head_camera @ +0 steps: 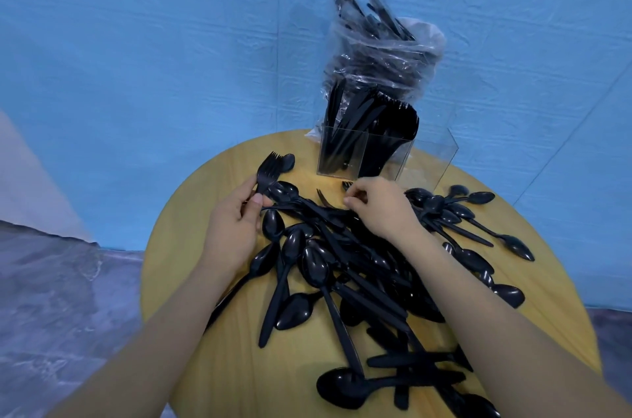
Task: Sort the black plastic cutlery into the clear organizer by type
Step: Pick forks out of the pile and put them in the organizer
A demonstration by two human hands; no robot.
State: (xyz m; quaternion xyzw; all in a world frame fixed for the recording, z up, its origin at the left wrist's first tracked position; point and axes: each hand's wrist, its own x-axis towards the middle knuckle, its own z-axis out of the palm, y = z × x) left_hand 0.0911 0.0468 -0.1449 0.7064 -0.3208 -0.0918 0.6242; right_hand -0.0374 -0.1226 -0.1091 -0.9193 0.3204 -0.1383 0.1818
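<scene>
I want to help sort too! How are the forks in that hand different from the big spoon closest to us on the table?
The forks end in thin prongs; the spoon ends in a smooth rounded bowl. The forks are gripped by the left hand and lifted with prongs pointing away; the spoon lies flat on the yellow table, untouched. The forks are a small bunch held together; the spoon is a single piece. Both are shiny black plastic.

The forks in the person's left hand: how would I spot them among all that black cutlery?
Start at the clear organizer at the round yellow table's far edge, then look left. The forks stick up from the left hand; unlike the spoons lying flat nearby, they show tines.
</scene>
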